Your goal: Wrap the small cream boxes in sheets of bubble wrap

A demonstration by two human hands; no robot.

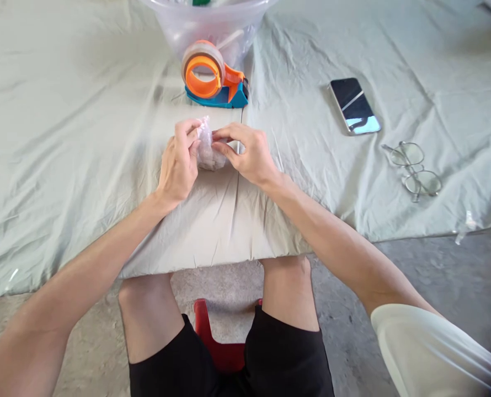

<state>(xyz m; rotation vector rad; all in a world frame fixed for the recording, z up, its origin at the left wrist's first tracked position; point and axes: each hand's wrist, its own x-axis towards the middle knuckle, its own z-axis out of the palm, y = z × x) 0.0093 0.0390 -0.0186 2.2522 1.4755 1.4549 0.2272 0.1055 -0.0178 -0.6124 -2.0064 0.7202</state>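
A small clear plastic bag (211,155), crinkled and see-through, sits between my hands near the table's front edge. My left hand (180,160) pinches its left upper edge between thumb and fingers. From the other side, my right hand (245,150) has thumb and forefinger closed on the bag's right side. What the bag holds, if anything, I cannot make out. Just beyond my hands stands an orange and blue tape dispenser (217,77) with a roll of clear tape on it.
Behind the dispenser is a translucent plastic basin (212,25) with things inside. On the right lie a phone (355,106) and a pair of glasses (415,168). A grey-green cloth (84,138) covers the table. A red stool (224,355) is beneath me.
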